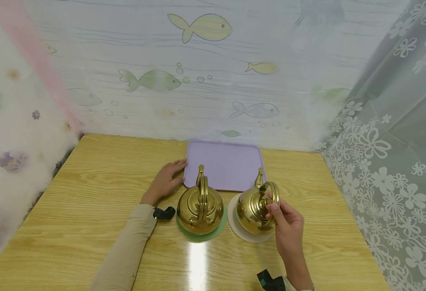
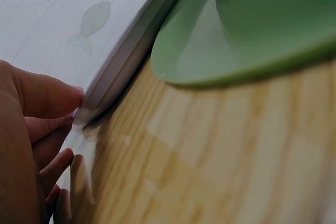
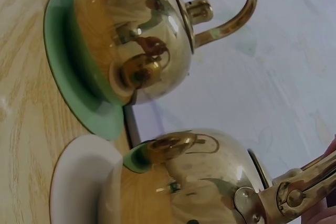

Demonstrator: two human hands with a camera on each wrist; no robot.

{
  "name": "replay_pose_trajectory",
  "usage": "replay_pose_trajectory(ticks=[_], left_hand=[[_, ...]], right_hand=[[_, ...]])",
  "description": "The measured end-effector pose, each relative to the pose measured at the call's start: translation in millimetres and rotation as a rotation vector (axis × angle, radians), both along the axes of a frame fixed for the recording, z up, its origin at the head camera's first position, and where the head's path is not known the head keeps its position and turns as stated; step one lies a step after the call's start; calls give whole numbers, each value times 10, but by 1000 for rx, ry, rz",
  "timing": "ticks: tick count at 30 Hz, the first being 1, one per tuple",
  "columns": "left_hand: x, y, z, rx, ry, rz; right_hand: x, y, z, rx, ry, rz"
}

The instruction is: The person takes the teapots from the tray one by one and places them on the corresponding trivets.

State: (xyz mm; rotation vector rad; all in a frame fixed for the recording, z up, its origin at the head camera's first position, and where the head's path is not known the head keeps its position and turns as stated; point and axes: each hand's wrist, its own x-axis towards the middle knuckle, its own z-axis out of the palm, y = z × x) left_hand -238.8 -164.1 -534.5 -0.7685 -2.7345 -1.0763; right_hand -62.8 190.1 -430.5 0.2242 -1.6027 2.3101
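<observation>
Two shiny gold kettles stand side by side, their spouts pointing toward the lilac tray (image 1: 224, 165). My right hand (image 1: 289, 224) grips the arched handle of the right kettle (image 1: 251, 212), which is over a round beige coaster (image 1: 240, 232). Whether its base touches that coaster I cannot tell. The left kettle (image 1: 198, 210) sits on a green coaster (image 1: 218, 232) with nobody holding it. At the tray's left edge, my left hand (image 1: 165, 180) touches the rim with its fingers stretched out. In the left wrist view, the thumb (image 2: 52, 95) meets the tray's corner.
A wood-grain table (image 1: 107, 169) carries everything. Behind it hangs a pale sheet (image 1: 144, 113) printed with fish, and a flowered grey curtain (image 1: 391, 182) borders the right side. Each wrist wears a black device, such as the left wrist device (image 1: 164, 213).
</observation>
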Motion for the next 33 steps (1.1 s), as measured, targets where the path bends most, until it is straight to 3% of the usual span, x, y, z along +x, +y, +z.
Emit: replay_pose_trajectory(ticks=[11,16,26,33], left_hand=[[-5,-6,1,-2,6,-6],[-1,-6,6,-3,1,-4],[3,16,19,9,7,-2],[4,1,-4,19,20,-5]], right_hand=[[9,-15,-8,-14,-36,17],[-14,-24,-31,22,-10,62],[-36,20,-30,78,-3,68],[-45,21,-52,16,3,133]])
